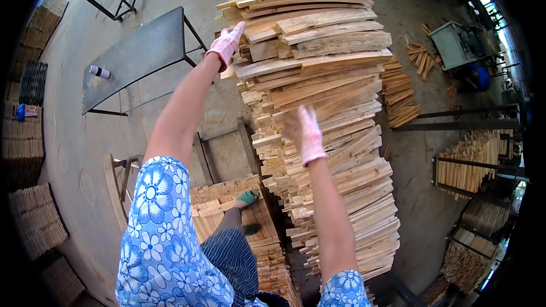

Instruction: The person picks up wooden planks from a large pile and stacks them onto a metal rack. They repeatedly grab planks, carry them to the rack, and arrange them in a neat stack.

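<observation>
A long, high stack of narrow wooden boards [341,45] runs from the top of the view down past my arms. My left hand [226,45], in a pink and white glove, is at the left ends of the upper boards. Its fingers stretch out toward the board ends, and no board shows held in it. Above the middle of the stack is my right hand [307,133], in the same kind of glove. Motion smears its fingers, so I cannot tell whether they touch the wood. Several boards there lie slightly askew.
Under my feet is a low layer of boards [264,216]. To the left stands a dark metal table [148,45] with a bottle [100,72] on it. Further board piles [37,216] line the left side. At the right are a metal rack [455,125] and a grey-green machine [455,45].
</observation>
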`<state>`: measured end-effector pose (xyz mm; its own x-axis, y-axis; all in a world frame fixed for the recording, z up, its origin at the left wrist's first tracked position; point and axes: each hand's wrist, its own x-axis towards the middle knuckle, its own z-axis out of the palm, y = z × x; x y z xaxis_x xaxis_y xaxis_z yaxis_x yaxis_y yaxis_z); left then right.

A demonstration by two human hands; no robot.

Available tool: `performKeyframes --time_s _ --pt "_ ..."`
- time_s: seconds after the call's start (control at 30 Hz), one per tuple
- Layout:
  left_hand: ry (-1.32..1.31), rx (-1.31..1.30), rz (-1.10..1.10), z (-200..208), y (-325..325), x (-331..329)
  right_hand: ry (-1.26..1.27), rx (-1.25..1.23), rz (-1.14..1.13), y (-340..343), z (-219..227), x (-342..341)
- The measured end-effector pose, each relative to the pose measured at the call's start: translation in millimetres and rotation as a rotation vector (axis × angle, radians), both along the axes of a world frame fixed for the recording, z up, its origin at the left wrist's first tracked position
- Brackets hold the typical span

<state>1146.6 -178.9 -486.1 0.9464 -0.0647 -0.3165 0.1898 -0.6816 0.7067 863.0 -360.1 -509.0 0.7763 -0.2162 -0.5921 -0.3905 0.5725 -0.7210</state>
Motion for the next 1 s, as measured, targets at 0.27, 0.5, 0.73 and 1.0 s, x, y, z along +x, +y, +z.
performKeyframes --time_s 0.27,0.5,0.73,1.0 --pt "-0.028 -0.292 0.381 -36 -22 -4 0.298 -0.155 -0.33 -16 11 165" --pt "-0.022 -0.327 0.243 -36 -36 -15 0.46 -0.49 -0.428 -15 -30 189" --pt "-0.421 0.006 -0.425 -64 -17 -65 0.187 -0.258 -0.406 -34 -29 128" --pt "0.353 -0.192 -0.358 25 -47 -101 -0.314 0.252 -0.031 -113 -11 30"
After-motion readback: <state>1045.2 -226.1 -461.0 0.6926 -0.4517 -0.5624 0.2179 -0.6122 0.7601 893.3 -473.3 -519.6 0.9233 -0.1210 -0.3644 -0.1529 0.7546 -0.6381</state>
